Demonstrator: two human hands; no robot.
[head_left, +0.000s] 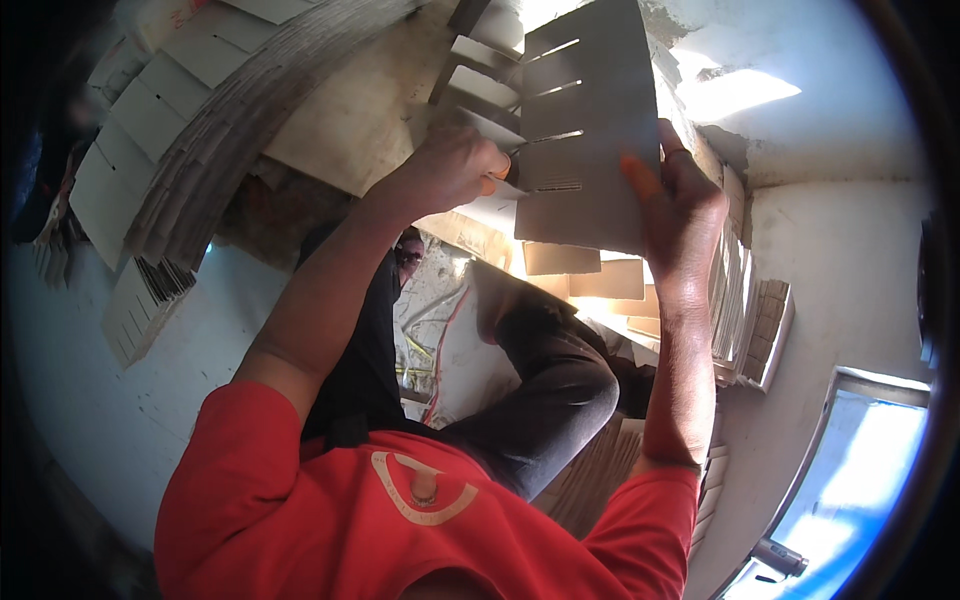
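Observation:
A grey-brown cardboard panel (590,140) with a row of slits stands tilted in front of me. My right hand (685,200) grips its right edge, the thumb on the near face and the fingers behind. Against the panel's left edge, my left hand (455,172) is closed with curled fingers, pinching a cardboard strip (490,207) by the lowest slits. That strip is partly hidden by the hand. Further up, several other cardboard strips (485,88) stick out leftward from the panel, level with its slits.
On the left lies a long fanned stack of slotted cardboard (225,110), with a smaller bundle (145,310) below it. More cardboard pieces (765,330) stand packed at the right. Loose pieces (610,275) lie under the panel. My bent leg (540,400) is below.

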